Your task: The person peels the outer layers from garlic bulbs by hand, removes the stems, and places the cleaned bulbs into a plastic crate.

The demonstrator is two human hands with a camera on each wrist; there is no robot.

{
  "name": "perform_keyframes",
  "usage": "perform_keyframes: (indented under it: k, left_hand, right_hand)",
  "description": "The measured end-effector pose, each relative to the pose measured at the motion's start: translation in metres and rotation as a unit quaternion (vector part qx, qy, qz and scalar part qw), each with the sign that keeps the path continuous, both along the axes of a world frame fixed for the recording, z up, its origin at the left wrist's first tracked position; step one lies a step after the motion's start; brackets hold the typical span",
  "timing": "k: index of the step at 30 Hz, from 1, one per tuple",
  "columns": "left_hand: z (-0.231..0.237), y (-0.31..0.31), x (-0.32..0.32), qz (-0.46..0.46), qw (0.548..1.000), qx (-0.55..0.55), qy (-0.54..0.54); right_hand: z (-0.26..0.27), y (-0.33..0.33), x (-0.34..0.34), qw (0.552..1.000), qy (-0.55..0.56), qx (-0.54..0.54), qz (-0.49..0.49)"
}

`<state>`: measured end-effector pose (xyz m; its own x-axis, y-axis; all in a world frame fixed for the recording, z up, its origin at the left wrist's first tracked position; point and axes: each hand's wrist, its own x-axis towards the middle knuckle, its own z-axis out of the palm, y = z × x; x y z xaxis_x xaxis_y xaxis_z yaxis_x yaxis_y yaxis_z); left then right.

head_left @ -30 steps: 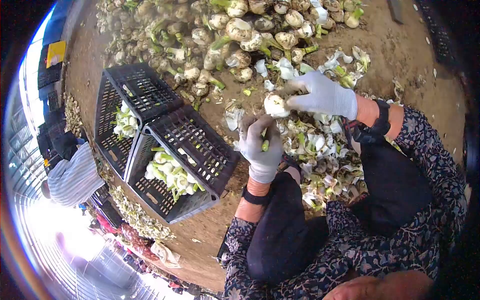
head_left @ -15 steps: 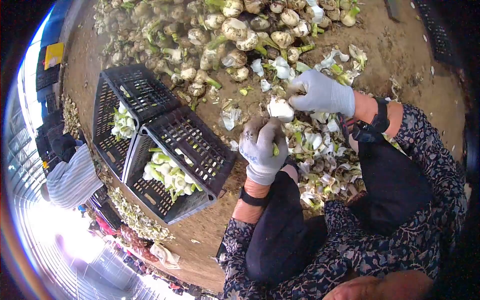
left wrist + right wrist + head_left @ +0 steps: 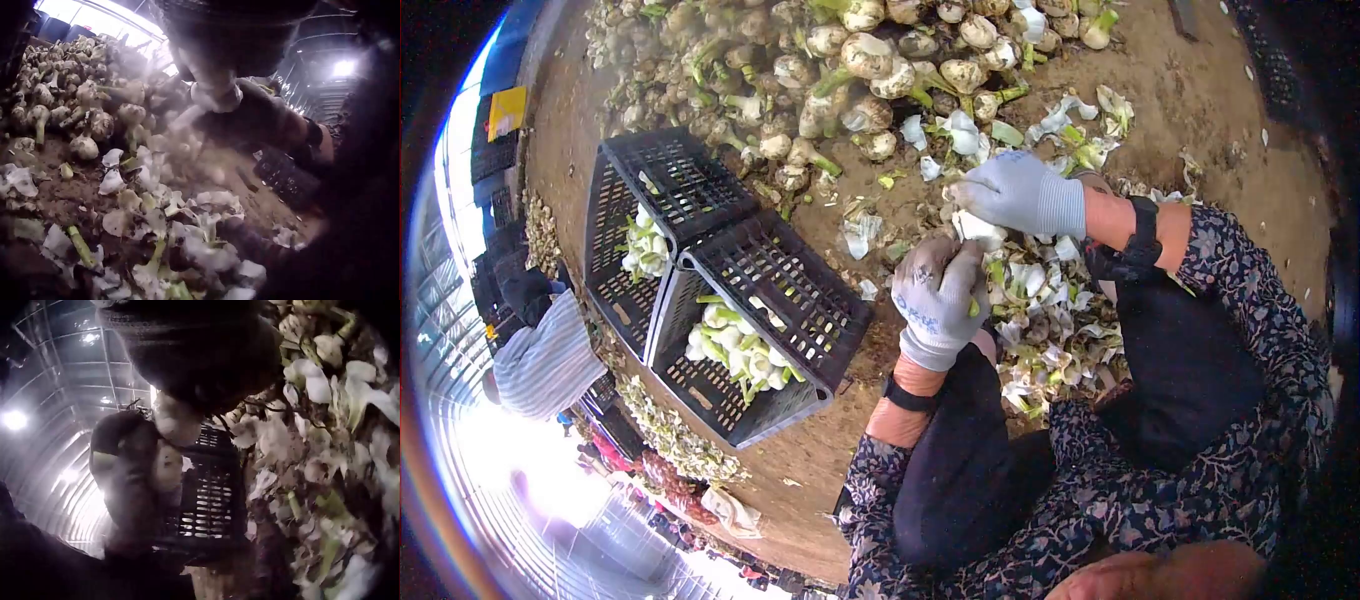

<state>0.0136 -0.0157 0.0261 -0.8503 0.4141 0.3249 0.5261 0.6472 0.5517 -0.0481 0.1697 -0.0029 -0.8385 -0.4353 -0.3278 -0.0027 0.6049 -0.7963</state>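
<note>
In the head view my gloved left hand [image 3: 938, 302] curls round the stem of a white garlic bulb [image 3: 980, 231]; a bit of green stem [image 3: 974, 308] pokes out between the fingers. My gloved right hand [image 3: 1022, 193] is over the top of the bulb, its thumb and fingers pinching the outer skin. The two hands nearly meet, hiding much of the bulb. The pale bulb [image 3: 178, 422] also shows between the dark gloves in the right wrist view. Peeled skins [image 3: 1040, 310] lie heaped below the hands.
A large pile of unpeeled garlic [image 3: 870, 60] spreads across the ground ahead. At left, two black plastic crates [image 3: 780, 290] lie tilted, with trimmed garlic [image 3: 740, 345] inside. Another person in a striped shirt [image 3: 550, 355] sits farther off. My bent knees [image 3: 960, 450] are close under the hands.
The right hand has turned and moved left over the bulb, covering more of it. The left hand has shifted slightly right, still gripping the stem.
</note>
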Motion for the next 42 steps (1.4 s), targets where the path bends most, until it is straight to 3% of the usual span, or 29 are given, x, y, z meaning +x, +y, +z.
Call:
perform_keyframes:
  k: [3, 6, 8, 9, 10, 13, 15, 17, 18, 21, 25, 29, 30, 32, 33, 35, 38, 39, 40, 42]
  left_hand:
    - [-0.003, -0.002, 0.0, 0.013, 0.999, 0.034, -0.006]
    - [-0.003, -0.002, 0.0, 0.058, 0.992, 0.103, -0.052]
    - [-0.002, -0.003, -0.004, 0.105, 0.984, 0.135, -0.051]
    - [0.001, -0.003, -0.006, 0.144, 0.962, 0.201, -0.112]
    - [0.006, -0.004, -0.009, 0.183, 0.932, 0.264, -0.171]
    - [0.005, -0.019, -0.009, 0.247, 0.837, 0.39, -0.294]
    - [0.006, -0.023, -0.007, 0.261, 0.742, 0.494, -0.37]
    - [0.001, -0.023, -0.005, 0.252, 0.756, 0.489, -0.354]
    - [0.002, -0.023, -0.005, 0.255, 0.753, 0.489, -0.359]
    - [-0.001, -0.021, -0.004, 0.258, 0.773, 0.472, -0.337]
    - [0.006, -0.022, -0.003, 0.254, 0.825, 0.4, -0.308]
    - [0.008, -0.023, 0.002, 0.209, 0.725, 0.496, -0.429]
    - [0.016, -0.018, -0.002, 0.199, 0.686, 0.526, -0.462]
    - [0.027, -0.009, -0.009, 0.179, 0.601, 0.579, -0.521]
    - [0.023, -0.007, -0.007, 0.159, 0.603, 0.572, -0.533]
    - [0.007, -0.016, -0.001, 0.084, 0.496, 0.623, -0.599]
    - [0.007, -0.01, -0.004, 0.111, 0.663, 0.476, -0.567]
    - [0.006, -0.009, -0.001, 0.125, 0.669, 0.474, -0.559]
    - [-0.003, -0.006, 0.001, 0.134, 0.707, 0.459, -0.522]
    - [-0.022, -0.004, 0.006, 0.152, 0.756, 0.434, -0.466]
  right_hand:
    - [-0.015, 0.0, -0.001, 0.991, -0.038, -0.126, -0.029]
    - [-0.011, -0.003, 0.002, 0.994, -0.035, -0.1, -0.03]
    - [-0.038, -0.001, 0.013, 0.995, 0.062, 0.077, 0.027]
    - [-0.053, 0.001, 0.018, 0.979, 0.109, 0.163, 0.054]
    - [-0.055, 0.004, 0.015, 0.971, 0.022, 0.215, 0.105]
    - [-0.067, 0.02, 0.029, 0.99, 0.083, 0.102, 0.055]
    - [-0.037, 0.021, 0.02, 0.995, 0.034, 0.076, 0.061]
    - [-0.008, 0.022, 0.007, 0.995, -0.028, 0.003, 0.096]
    - [0.007, 0.017, 0.009, 0.994, 0.058, -0.013, 0.089]
    - [0.017, 0.007, 0.012, 0.984, 0.117, -0.119, 0.056]
    - [0.009, -0.001, 0.015, 0.985, 0.14, -0.101, -0.001]
    - [0.002, 0.006, 0.01, 0.981, 0.131, -0.143, -0.017]
    - [-0.006, 0.003, 0.011, 0.961, 0.207, -0.174, -0.053]
    - [-0.001, 0.002, 0.009, 0.95, 0.261, -0.17, -0.033]
    - [0.0, 0.002, 0.008, 0.943, 0.288, -0.168, -0.022]
    - [-0.002, 0.003, 0.009, 0.955, 0.267, -0.131, -0.004]
    - [-0.005, 0.005, 0.011, 0.977, 0.201, -0.063, -0.021]
    - [-0.018, 0.004, 0.013, 0.979, 0.189, -0.05, -0.055]
    - [-0.026, 0.002, 0.013, 0.979, 0.177, -0.037, -0.09]
    - [-0.04, 0.0, 0.012, 0.99, 0.117, 0.005, -0.077]
